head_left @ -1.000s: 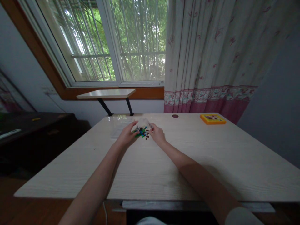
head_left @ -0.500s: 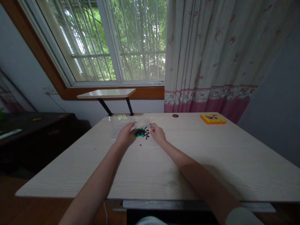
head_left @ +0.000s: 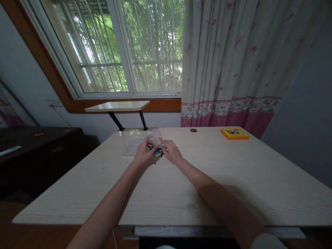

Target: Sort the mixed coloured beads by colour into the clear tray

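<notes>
A heap of small coloured pieces [head_left: 158, 151], with green, blue and dark ones, lies on the table between my hands; they are too small to name. Just behind it rises a crumpled clear plastic bag [head_left: 155, 136]. My left hand [head_left: 144, 154] is closed on the bag's left side, its thumb reaching over the heap. On the other side, my right hand [head_left: 171, 152] has curled fingers at the bag's right edge, touching the pieces. Both hands partly hide the heap. Another flat clear plastic bag [head_left: 130, 147] lies left of my left hand.
The pale wooden table [head_left: 207, 193] spans the view. An orange-yellow box [head_left: 234, 133] lies at its back right. A raised shelf [head_left: 119, 106] on black legs stands at the back left, and a round dark cable hole [head_left: 193, 130] is near the back edge.
My hands have come closer together over the heap, covering more of the pieces. The plastic bag between them is bunched narrower. The view has tipped slightly up.
</notes>
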### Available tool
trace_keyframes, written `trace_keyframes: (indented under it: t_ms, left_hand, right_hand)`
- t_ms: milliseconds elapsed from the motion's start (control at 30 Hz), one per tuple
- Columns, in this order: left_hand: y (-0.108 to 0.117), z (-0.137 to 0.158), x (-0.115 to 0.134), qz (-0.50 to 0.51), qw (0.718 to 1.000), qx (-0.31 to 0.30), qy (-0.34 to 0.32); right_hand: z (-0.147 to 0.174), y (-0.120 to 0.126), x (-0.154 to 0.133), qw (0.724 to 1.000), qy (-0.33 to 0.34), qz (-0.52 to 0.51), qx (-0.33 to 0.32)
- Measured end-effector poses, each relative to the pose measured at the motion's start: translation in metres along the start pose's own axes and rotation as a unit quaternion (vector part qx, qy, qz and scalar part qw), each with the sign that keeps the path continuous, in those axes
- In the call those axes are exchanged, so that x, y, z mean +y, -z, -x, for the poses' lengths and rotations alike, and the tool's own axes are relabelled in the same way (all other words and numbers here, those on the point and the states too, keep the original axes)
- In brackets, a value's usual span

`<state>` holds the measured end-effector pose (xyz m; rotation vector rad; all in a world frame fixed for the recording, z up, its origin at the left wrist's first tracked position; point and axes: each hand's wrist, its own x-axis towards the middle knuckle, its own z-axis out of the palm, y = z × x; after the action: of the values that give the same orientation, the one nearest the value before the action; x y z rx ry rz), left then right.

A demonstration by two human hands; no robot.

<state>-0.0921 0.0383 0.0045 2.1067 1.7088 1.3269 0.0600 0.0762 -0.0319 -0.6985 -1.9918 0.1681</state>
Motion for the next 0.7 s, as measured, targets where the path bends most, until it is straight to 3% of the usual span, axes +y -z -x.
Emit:
trace_keyframes:
  t_ms: [200,333,400,500,600,700]
  left_hand:
    - [0.009,-0.008,-0.002,-0.057,0.998,0.015,0.015]
    - [0.029,-0.017,-0.004,-0.05,0.997,0.022,0.048]
    - [0.045,-0.018,-0.006,-0.021,0.994,0.039,0.098]
    - [0.075,-0.006,-0.012,0.102,0.975,0.056,0.191]
    - [0.105,0.02,-0.025,0.211,0.934,0.075,0.28]
    - [0.124,0.049,-0.043,0.21,0.908,0.077,0.353]
  right_hand:
    - [-0.009,0.009,0.005,0.999,0.015,0.018,-0.028]
    - [-0.017,0.043,0.039,0.988,-0.082,0.125,-0.043]
    - [-0.015,0.075,0.067,0.963,-0.143,0.214,-0.084]
    - [0.004,0.141,0.116,0.945,-0.183,0.257,-0.087]
    - [0.037,0.211,0.166,0.868,-0.265,0.41,-0.096]
    - [0.072,0.265,0.204,0.8,-0.352,0.471,-0.124]
